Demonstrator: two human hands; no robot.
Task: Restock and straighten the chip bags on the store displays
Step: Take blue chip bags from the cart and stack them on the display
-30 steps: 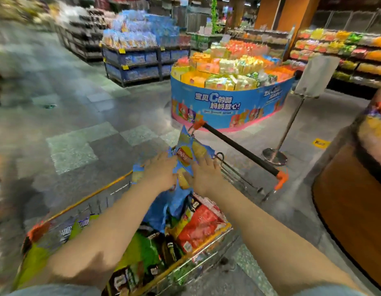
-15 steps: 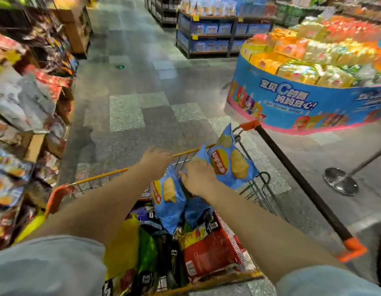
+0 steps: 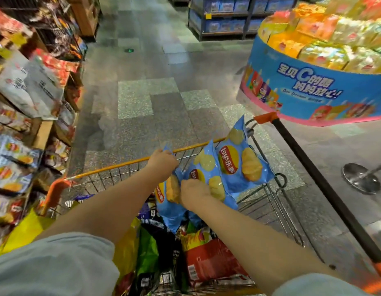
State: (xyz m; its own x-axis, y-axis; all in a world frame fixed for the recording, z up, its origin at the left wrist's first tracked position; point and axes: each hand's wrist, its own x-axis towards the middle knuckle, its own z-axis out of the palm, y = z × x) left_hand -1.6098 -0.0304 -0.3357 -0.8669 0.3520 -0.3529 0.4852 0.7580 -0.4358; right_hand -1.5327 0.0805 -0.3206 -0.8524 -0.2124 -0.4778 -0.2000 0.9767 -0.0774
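Observation:
Three light-blue chip bags are lifted above a wire shopping cart point(image 3: 112, 167). My left hand point(image 3: 163, 162) pinches the top edge of the left blue bag point(image 3: 168, 201), which hangs down into the cart. My right hand point(image 3: 194, 194) grips the lower edges of the middle blue bag point(image 3: 203, 165) and the right blue bag point(image 3: 240, 161), which fan up and to the right. Under them the cart holds a red chip bag point(image 3: 208, 259), green bags point(image 3: 147, 251), dark bags and a yellow bag. A chip display point(image 3: 12, 163) with blue bags stands at the left.
The cart's black handle point(image 3: 317, 184) with orange ends runs along the right. A round blue promo stand point(image 3: 313, 86) with yellow and orange packs is at the upper right. A metal stanchion base point(image 3: 361, 178) sits on the floor at right. Blue shelving point(image 3: 223, 16) stands far ahead.
The view has turned left and down, bringing the left chip display in. The blue bags have spread apart: my left hand has drawn one bag left while my right hand keeps two.

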